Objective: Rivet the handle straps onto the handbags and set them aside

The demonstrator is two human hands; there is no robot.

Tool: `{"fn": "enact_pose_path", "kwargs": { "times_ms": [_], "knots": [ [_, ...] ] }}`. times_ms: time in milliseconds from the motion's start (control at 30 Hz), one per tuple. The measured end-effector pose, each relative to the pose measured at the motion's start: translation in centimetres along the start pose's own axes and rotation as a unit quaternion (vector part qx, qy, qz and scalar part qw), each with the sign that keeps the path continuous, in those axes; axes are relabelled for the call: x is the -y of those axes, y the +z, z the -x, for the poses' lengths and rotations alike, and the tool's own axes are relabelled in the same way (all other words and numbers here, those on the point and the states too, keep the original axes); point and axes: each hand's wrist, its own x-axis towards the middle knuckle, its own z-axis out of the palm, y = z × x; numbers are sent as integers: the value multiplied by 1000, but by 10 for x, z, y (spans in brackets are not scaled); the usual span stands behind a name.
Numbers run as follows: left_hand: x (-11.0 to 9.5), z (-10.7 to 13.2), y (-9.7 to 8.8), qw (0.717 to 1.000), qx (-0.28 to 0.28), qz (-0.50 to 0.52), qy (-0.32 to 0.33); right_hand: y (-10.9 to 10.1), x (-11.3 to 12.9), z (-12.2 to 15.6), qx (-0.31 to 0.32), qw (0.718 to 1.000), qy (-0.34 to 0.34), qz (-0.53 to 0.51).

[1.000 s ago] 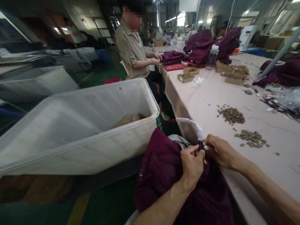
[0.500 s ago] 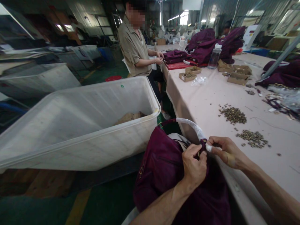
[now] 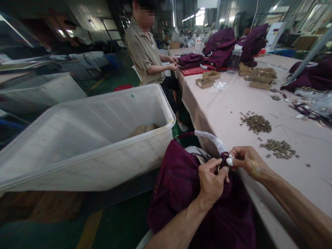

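Observation:
A dark purple bag hangs or rests low in front of me, against the table's edge. Its curved handle is wrapped in white over most of its length. My left hand pinches the purple tab at the handle's near end, close to a small gold-coloured metal part. From the right, my right hand presses thumb and forefinger together at the same handle end; white wrapping covers a fingertip. Whatever small piece may sit between those right fingers is hidden.
Two piles of small brass-coloured studs lie on the pink-covered table. Farther back are cardboard boxes, a water bottle and purple bags. A large white bin stands to the left. A co-worker sits beyond it.
My right thumb has come in closer against the handle end, and my left hand has shifted slightly left. The whole view has moved a little.

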Motion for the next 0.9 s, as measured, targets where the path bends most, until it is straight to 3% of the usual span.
{"fn": "enact_pose_path", "kwargs": {
  "times_ms": [267,400,500,667,900],
  "knots": [
    [4,0,2,998,4,52,-36,9,4,1,-26,999,9,-39],
    [0,1,3,994,3,92,-62,7,6,0,10,996,5,-85],
    [-1,0,5,991,-13,108,-78,8,6,-1,43,993,8,-113],
    [7,-1,8,979,-49,165,-106,18,2,1,6,992,0,-129],
    [9,8,9,980,-97,123,-119,25,7,5,-9,995,-4,-96]
  ]
}}
